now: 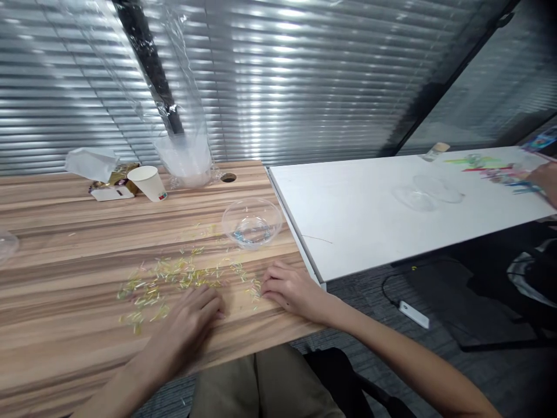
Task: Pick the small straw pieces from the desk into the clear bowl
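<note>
Short, thin yellow, clear and pinkish tube pieces (174, 273) lie scattered on the wood-grain table. My left hand (198, 316) rests at the near edge of this scatter, its fingers bent and drawn together, the tips mostly hidden. To its right, my right hand (291, 290) lies low on the table with curled fingers beside a thin trail of pieces (253, 285). Whatever is under its fingertips is too small to make out. Just beyond that hand stands a clear round plastic bowl (252, 223) with some blue pieces (252, 234) at its bottom.
A tissue box (114, 190), a paper cup (148, 183) and a clear plastic bag of white material (185, 159) stand along the back. A white table (357, 215) adjoins on the right, with clear plastic containers (429, 194), colourful strips (487, 168) and another person's hand (546, 180).
</note>
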Demonstrator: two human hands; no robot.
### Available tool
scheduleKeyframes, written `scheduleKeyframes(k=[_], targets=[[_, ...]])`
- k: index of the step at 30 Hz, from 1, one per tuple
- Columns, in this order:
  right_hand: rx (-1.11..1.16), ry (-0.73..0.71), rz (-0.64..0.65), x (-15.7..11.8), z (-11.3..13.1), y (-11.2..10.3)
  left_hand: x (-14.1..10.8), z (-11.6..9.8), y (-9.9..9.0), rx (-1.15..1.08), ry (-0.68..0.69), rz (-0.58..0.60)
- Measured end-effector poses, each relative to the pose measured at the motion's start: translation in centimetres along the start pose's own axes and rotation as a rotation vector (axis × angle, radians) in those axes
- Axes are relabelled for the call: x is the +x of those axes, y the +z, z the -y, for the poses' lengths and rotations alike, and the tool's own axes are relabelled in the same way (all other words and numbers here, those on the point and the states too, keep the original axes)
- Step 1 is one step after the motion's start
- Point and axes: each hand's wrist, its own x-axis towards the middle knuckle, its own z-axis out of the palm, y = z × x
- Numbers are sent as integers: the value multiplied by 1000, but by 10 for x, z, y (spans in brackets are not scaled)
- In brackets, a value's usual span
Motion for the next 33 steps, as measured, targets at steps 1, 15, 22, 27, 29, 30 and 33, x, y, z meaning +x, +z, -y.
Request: scheduleKeyframes(k=[1,15,22,27,29,30,33], targets=[[-5,-2,-1,0,0,1,8,0,-5,9,17,-12],[-82,-130,-316,2,-10,-6,84,-11,-7,158,261,-245],[-124,8,-660,45,-28,-50,53,-11,15,-73,166,2],[-247,160,-556,64,-47,-43,57,-9,26,-72,137,13],[-265,170,-538,60,-51,-38,57,-13,25,-42,114,29],[-268,162,-538,56,-52,-36,57,-15,23,-26,99,44],[-272,117,-545,42,-52,-30,59,-24,17,53,82,108]])
